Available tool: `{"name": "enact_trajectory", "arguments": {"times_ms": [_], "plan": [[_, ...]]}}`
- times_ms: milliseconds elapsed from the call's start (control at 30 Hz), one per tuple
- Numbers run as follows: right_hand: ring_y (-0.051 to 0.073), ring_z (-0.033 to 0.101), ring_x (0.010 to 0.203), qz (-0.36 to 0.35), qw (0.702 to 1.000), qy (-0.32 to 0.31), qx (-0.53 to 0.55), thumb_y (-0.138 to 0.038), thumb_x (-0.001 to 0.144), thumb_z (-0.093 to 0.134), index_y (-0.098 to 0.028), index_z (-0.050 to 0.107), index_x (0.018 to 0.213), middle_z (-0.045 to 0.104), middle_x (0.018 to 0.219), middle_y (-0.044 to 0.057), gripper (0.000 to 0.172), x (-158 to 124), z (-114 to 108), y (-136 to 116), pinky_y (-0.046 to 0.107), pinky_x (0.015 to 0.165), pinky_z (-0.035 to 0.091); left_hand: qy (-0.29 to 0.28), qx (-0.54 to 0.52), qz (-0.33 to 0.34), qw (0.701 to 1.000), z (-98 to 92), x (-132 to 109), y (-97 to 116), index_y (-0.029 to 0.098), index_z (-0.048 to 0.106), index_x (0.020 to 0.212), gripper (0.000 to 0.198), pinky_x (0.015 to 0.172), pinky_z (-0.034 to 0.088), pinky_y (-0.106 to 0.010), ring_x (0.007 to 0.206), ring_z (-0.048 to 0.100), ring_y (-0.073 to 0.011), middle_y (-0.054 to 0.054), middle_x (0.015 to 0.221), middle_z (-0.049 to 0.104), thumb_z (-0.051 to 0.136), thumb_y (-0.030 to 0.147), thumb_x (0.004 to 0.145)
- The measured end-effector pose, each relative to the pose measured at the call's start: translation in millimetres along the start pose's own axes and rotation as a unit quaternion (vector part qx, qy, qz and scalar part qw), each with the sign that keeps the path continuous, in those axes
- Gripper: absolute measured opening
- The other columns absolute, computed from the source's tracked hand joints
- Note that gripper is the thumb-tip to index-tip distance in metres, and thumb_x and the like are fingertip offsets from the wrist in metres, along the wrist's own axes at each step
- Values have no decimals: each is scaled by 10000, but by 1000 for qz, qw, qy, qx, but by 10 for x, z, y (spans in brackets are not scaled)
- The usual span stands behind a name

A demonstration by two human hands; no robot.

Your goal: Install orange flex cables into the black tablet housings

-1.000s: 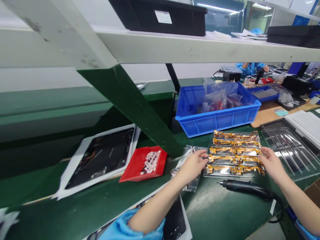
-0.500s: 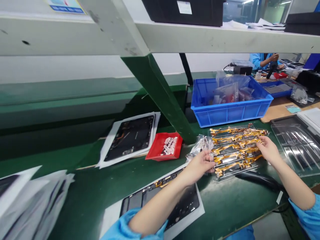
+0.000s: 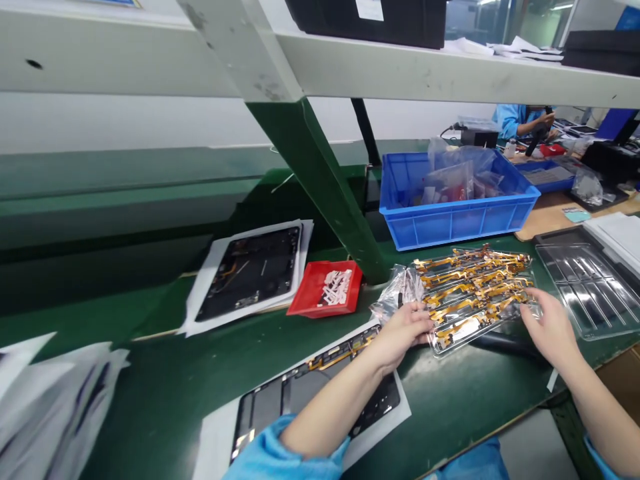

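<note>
A green-topped workbench (image 3: 150, 373) runs from left to right under a white overhead shelf (image 3: 425, 70), with a green diagonal brace (image 3: 320, 187) coming down onto the bench left of the work. A person in a blue sleeve (image 3: 520, 121) sits at work far off to the right. A blue plastic crate (image 3: 450, 230) of plastic bags stands at the far side, just beyond a clear plastic tray (image 3: 443, 345) of orange flex cables (image 3: 475, 290); little room is left between them. A ribbed clear tray (image 3: 585, 290) lies just to the right, and some open green surface remains toward the near bench edge. A dark device panel (image 3: 320, 393) on white sheet lies near left, and a red tray (image 3: 300, 300) of white pieces stands left of the brace. The cable tray is located right of centre, its long axis running left to right, with the right end angled farther away; the cables lie along that axis. A black tool (image 3: 505, 343) is partly hidden beneath its near right side. A clear bag (image 3: 397, 291) touches its left end. The left hand (image 3: 403, 332) is set against that end, the right hand (image 3: 547, 327) against the other; neither is clenched, and firmness of grip cannot be told.
</note>
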State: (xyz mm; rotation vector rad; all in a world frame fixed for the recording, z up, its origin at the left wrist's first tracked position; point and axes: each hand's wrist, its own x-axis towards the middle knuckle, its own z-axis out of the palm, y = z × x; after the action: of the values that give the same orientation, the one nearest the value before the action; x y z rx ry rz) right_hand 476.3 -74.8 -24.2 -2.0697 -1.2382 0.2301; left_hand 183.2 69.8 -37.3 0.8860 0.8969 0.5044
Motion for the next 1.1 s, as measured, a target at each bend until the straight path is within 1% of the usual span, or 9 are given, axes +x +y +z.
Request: {"name": "enact_trajectory", "arguments": {"times_ms": [133,267,367,433,500,667,833,933,1100], "plan": [[324,629,1096,-55,998,-19,-21,-404,886,620,-265,677,1111,716,1114,99,271,-622,0,13,483,1013,448,0,-5,3,1000,10,48,-5,196,465,1027,524,629,580,-216,676,677,-105,48,778,628,854,109,687],[361,589,1157,-143,978,-3,-152,-391,951,583,-245,632,1282,678,1253,130,364,-966,246,150,522,999,424,-2,-1,-2,1000,45,89,3,192,464,1026,495,641,596,-232,671,680,-109,36,782,640,825,80,706],[375,578,1154,-174,956,13,-234,-347,989,531,-212,551,1406,663,1291,150,439,-991,357,309,516,937,444,-10,4,-7,1000,68,124,8,189,465,1023,485,659,600,-242,672,675,-108,28,789,638,821,70,716],[342,598,1127,-205,948,-3,-243,-304,1004,499,-224,540,1418,671,1280,135,423,-953,334,420,479,920,464,-13,7,-8,1000,80,153,7,183,473,1027,483,674,602,-254,672,669,-106,27,798,630,827,68,719],[304,617,1100,-235,942,-22,-237,-288,1009,496,-243,561,1390,676,1277,111,390,-921,245,518,443,921,480,-11,13,-6,1000,93,187,-1,170,497,1050,453,687,603,-264,682,664,-106,21,823,628,820,77,745],[256,629,1094,-310,922,-38,-227,-252,1020,481,-223,612,1297,695,1248,82,308,-987,-26,668,389,930,497,6,41,-6,999,166,270,-71,145,600,1182,262,717,604,-312,821,667,-150,-44,1037,660,669,239,948],[255,630,1073,-378,892,-5,-249,-208,1014,501,-183,624,1288,702,1230,99,301,-1156,-78,664,397,943,484,23,75,-7,997,245,299,-175,159,598,1263,339,839,599,-406,998,669,-213,-91,1212,645,640,328,973],[253,630,1083,-392,887,5,-245,-203,1014,505,-171,632,1282,706,1224,106,298,-1218,-34,604,396,959,476,42,94,-1,995,234,270,-221,165,587,1286,358,865,594,-426,1039,660,-228,-99,1253,629,638,330,973],[250,633,1097,-391,887,-8,-246,-233,1023,489,-212,640,1296,705,1239,90,312,-1226,66,478,397,949,480,79,129,28,988,124,98,-232,168,507,1377,494,839,594,-382,970,668,-196,-141,1373,553,679,199,915]]}}
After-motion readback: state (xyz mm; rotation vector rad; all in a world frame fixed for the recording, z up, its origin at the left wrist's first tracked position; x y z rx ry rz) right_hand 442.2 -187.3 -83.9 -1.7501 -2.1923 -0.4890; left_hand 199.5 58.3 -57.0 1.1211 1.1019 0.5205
